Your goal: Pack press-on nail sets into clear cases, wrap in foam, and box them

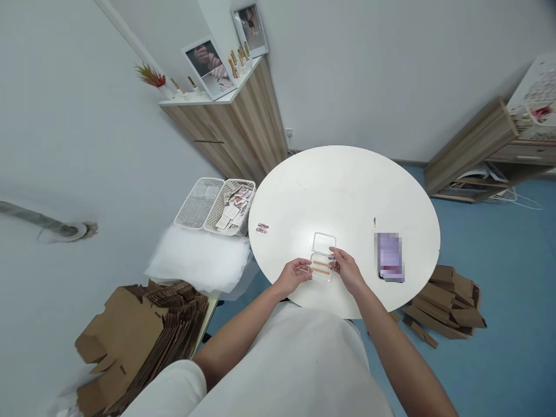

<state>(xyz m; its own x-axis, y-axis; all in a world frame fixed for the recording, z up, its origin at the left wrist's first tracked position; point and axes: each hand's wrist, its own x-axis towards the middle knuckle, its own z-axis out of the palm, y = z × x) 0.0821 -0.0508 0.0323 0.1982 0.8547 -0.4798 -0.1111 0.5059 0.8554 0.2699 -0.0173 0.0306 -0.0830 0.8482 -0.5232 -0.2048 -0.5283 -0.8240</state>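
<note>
— Well, what were the hands doing when you looked over?

— Both were on a small clear case that lay on the white round counter, right between them. The left hand had its fingers curled against the case's left edge. The right hand pinched the right edge with its fingertips.

— Was the case shut?

— No, its lid stood folded back on the far side, away from the hands. Two orange-brown sticks lay in the near half.

— Anything else close by?

— Just right of the right hand lay a flat purple thing, too blurred to tell what it was. Left of the left hand and a bit farther off sat a small printed card near the counter's edge. Farther left, off the counter, stood two white baskets, one with paper slips in it, and some white wadding lay nearer than them. Flattened cardboard was heaped well off to the left.
</note>
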